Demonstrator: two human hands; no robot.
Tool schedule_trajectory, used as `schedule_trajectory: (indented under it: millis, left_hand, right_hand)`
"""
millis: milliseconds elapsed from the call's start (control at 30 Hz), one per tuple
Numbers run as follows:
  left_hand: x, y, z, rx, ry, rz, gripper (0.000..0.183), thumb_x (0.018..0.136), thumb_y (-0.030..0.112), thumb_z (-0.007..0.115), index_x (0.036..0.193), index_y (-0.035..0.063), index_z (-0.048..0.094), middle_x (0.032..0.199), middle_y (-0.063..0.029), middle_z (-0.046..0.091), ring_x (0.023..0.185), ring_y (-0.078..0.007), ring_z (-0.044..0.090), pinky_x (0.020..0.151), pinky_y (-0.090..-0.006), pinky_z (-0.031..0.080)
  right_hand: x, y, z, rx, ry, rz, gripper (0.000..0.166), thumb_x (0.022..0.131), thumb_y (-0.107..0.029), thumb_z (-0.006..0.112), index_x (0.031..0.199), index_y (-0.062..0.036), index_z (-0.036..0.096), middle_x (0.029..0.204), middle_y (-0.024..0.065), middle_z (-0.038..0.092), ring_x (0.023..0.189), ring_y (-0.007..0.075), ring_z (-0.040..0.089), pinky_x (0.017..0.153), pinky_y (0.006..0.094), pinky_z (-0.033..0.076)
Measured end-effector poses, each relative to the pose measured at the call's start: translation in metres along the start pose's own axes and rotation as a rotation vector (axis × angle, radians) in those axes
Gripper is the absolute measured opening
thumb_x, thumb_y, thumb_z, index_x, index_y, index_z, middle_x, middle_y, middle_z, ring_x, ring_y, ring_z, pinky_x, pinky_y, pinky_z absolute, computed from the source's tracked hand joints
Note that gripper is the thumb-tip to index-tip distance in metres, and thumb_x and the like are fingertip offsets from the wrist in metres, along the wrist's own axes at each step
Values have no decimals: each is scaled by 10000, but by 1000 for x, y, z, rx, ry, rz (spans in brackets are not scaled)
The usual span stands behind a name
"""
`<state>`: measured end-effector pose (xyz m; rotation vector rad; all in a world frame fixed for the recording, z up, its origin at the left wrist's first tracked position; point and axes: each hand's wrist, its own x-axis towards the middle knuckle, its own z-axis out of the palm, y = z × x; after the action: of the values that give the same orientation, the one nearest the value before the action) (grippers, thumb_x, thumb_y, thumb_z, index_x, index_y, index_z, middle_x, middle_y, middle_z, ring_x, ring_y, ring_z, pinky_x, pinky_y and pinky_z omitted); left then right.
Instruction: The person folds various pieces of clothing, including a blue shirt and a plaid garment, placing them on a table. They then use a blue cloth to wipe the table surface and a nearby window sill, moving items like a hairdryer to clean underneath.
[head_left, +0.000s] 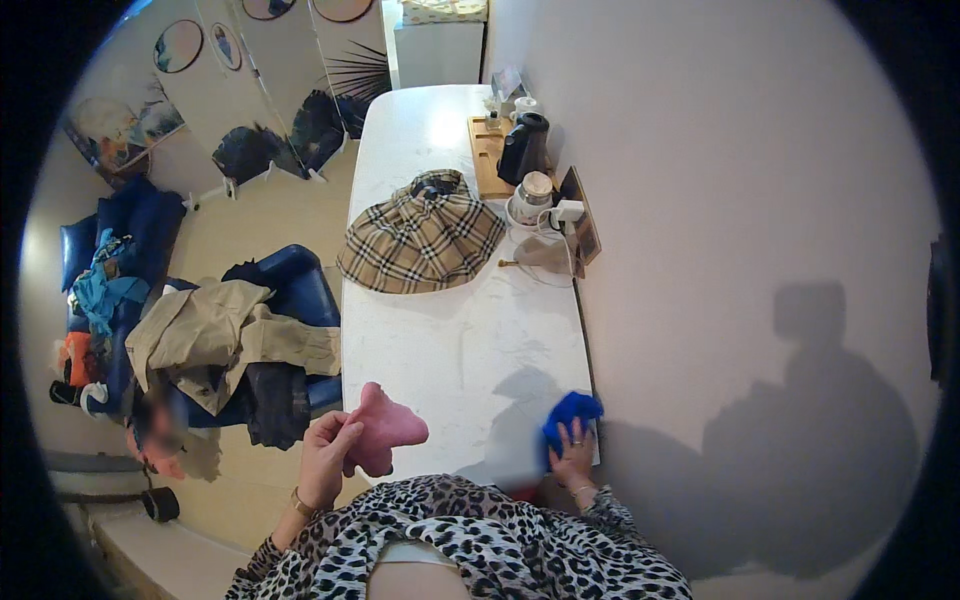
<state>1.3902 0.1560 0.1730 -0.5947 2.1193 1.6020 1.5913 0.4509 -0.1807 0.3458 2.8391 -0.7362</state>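
My left hand (328, 451) holds a pink cloth (385, 429) between thumb and fingers, above the table's near left corner. The cloth spreads out in a rough star shape. Over at the near right edge, by the wall, my right hand (573, 462) has its fingers on a bunched bright blue cloth (571, 412). How tightly those fingers grip cannot be seen. Both cloths are at the near end of a long white table (450, 337). Farther along it lies a beige plaid pleated skirt (424, 240), spread with its waistband away from me.
Along the wall stand a black kettle (523, 150), a wooden tray (482, 161), a lidded jar (532, 196) and a white charger (568, 211) with a trailing cable. At left, a blue chair (300, 281) bears a beige garment (210, 330) and dark clothing. More clothes cover a blue sofa (142, 217).
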Motion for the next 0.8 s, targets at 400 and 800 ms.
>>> schedule_trajectory:
  millis: [400,800]
  left_hand:
    - [-13,-4,2,-22,29,-53,119,871,173,622,882,59,590,643,13,562,436,-44,455,361,-184,320]
    - [-36,3,-17,-77,5,-124,138,873,154,621,895,27,572,644,-8,558,441,-58,461,352,-193,316]
  right_hand:
    - [15,-143,72,289,-104,-495,583,782,-378,641,1301,-159,490,1450,184,272,1297,452,239,1049,532,235]
    - [37,-262,58,612,-380,-735,572,810,-419,601,1311,-171,479,1476,187,220,1359,447,130,1086,551,136]
